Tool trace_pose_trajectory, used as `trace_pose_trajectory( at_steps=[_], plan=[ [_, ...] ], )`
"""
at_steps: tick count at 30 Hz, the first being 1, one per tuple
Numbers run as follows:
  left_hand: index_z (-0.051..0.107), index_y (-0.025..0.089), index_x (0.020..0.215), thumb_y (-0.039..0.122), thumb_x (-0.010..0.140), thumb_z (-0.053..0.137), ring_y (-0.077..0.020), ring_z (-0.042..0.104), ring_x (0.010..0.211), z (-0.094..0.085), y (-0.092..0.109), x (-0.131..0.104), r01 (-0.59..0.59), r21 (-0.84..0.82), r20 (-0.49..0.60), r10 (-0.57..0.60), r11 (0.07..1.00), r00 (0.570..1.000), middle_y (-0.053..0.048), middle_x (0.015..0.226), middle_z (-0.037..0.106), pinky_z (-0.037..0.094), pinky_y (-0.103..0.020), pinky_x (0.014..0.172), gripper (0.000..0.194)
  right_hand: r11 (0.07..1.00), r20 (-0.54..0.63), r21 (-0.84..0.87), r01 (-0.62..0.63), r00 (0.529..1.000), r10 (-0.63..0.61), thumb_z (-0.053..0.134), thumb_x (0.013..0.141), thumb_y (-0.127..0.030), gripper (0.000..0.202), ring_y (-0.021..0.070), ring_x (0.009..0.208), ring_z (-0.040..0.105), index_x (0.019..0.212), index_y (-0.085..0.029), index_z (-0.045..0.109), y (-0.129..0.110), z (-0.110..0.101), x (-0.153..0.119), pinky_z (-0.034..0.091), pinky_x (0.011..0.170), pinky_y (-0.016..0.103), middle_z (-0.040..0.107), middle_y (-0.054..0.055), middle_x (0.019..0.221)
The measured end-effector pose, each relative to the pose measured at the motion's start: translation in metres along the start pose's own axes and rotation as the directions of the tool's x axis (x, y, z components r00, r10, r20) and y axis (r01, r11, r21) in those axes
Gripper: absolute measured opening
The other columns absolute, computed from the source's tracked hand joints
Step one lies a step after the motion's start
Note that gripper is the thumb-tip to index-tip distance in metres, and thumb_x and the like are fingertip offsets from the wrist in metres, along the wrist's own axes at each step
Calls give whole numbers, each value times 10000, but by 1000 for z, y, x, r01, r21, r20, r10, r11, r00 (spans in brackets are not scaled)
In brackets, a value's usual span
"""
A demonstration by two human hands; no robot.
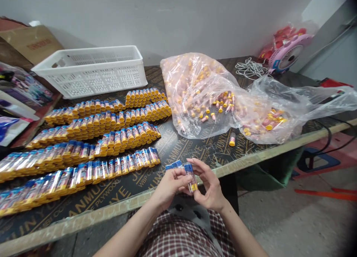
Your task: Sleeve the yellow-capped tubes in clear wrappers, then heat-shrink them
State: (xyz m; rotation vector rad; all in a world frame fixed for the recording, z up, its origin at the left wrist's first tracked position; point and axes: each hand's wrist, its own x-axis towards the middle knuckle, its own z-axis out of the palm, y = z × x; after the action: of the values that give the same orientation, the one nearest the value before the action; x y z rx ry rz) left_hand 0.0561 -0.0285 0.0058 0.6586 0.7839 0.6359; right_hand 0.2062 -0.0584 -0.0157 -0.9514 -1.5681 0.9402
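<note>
Just over the table's front edge, my two hands meet around a small clear tube (pixel 190 177) with a blue top and a yellow bottom. My left hand (pixel 170 184) is closed, its thumb pressed on the tube's side. More blue tops (pixel 175 164) stick out behind its fingers, their lower parts hidden by the hand. My right hand (pixel 208 184) curves around the other side, fingertips near the tube's top and thumb by its yellow end. A single loose tube (pixel 232 139) with a yellow end lies on the table ahead of my right hand.
Stacked rows of similar tubes (pixel 119 140) cover the table's left side, with a white plastic basket (pixel 95 73) behind. A large clear bag (pixel 184 90) and a smaller bag (pixel 264 119) hold yellow-ended tubes. A pink fan (pixel 290 56) and coiled white cable (pixel 251 68) sit at back right.
</note>
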Motion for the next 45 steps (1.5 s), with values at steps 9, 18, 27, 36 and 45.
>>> trace_pose_trajectory(
  at_steps=[9, 18, 27, 36, 45],
  plan=[
    [620, 79, 823, 333, 593, 796, -92, 580, 551, 1, -1, -1, -4, -32, -25, 3, 999, 1000, -49, 681, 644, 471, -204, 568, 385, 1000, -3, 6, 9, 1000, -9, 498, 616, -25, 805, 251, 1158, 527, 1366, -261, 326, -2, 5, 1, 459, 976, 419, 453, 90, 1346],
    [569, 121, 801, 433, 547, 776, -95, 524, 478, -56, 36, -15, -190, 357, -419, 338, 915, 842, 3, 587, 598, 432, -212, 500, 452, 693, -225, -692, -201, 973, 57, 552, 795, -471, 691, 330, 1309, 322, 1391, -218, 312, 50, -82, 39, 292, 1042, 532, 349, 145, 1416],
    [549, 175, 1030, 508, 686, 630, -188, 578, 592, -146, 57, -37, 347, 843, -537, 675, 410, 506, 14, 571, 572, 376, -248, 578, 486, 17, -408, -905, -425, 878, 250, 367, 893, -433, 481, 374, 994, 525, 1252, -148, 513, 120, -164, 54, 424, 768, 499, 565, 200, 1131],
    [611, 183, 907, 366, 896, 438, -148, 597, 704, -73, 31, -10, 153, 987, -143, 703, 50, 696, -41, 767, 629, 393, -227, 665, 252, 513, -300, -808, -289, 952, 62, 398, 830, -224, 170, 244, 815, 566, 935, -178, 525, 94, -103, 48, 447, 757, 374, 597, 112, 855],
    [548, 138, 970, 270, 847, 527, -210, 624, 784, -28, 3, 42, 242, 927, -139, 335, -288, 932, -85, 974, 574, 425, -281, 620, 182, 778, -214, -556, -292, 955, 205, 554, 806, -304, 154, 199, 785, 619, 920, -208, 514, 52, -44, 22, 478, 743, 337, 638, 66, 921]
  ],
)
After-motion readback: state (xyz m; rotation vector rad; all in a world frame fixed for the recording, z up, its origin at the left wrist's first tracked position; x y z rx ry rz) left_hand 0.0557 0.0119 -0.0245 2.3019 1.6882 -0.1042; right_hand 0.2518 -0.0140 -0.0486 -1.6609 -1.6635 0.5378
